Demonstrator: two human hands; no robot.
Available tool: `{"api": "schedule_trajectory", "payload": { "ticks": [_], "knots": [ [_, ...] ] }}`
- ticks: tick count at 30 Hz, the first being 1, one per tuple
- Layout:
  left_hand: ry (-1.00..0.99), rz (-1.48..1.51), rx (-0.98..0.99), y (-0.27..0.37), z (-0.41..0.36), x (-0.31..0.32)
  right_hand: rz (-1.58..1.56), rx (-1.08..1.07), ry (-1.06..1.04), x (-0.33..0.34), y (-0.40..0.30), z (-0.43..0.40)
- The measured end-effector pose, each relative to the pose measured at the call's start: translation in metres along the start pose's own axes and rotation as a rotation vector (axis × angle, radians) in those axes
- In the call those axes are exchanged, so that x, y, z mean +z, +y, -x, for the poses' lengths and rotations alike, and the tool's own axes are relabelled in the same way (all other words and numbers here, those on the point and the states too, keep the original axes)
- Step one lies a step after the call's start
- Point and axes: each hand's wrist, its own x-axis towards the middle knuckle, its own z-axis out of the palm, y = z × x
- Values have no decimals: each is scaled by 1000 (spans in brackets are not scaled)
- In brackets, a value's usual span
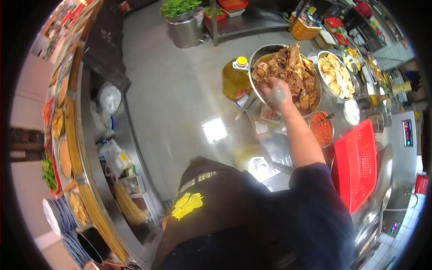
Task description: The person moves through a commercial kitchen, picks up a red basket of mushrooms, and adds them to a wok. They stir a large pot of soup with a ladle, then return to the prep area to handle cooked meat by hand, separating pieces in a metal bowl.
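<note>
My right hand (pixel 277 91) reaches over the near left rim of a large steel bowl (pixel 316 107) heaped with cooked meat on bones (pixel 300 72). Its fingertips are down among the meat, so I cannot see whether they grip a piece. Brownish liquid shows at the bowl's far left side. Just left of the bowl stands a large plastic jug of yellow oil (pixel 233 81) with a yellow cap. A bowl of chopped red chili (pixel 320 130) with a utensil in it sits beside my forearm. My left hand is out of view.
A bowl of pale sliced food (pixel 334 76) stands right of the meat. A red perforated plastic basket (pixel 357 165) rests near my right elbow. A steel pot topped with leafy greens (pixel 185 32) is on the floor ahead. A wood-edged counter (pixel 76 135) runs along the left.
</note>
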Motion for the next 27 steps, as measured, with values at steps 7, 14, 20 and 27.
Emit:
{"api": "schedule_trajectory", "payload": {
  "ticks": [7,14,20,27],
  "knots": [
    [-133,-452,358,42,-155,-105,265,96,-96,14,-14,-8],
    [-117,-307,383,248,-353,-256,38,146,99,-21,4,4],
    [-63,-148,536,592,-359,-253,172,374,419,-51,32,-46],
    [-558,-101,1172,818,-176,-109,-8,576,99,-73,52,-100]
  ]
}}
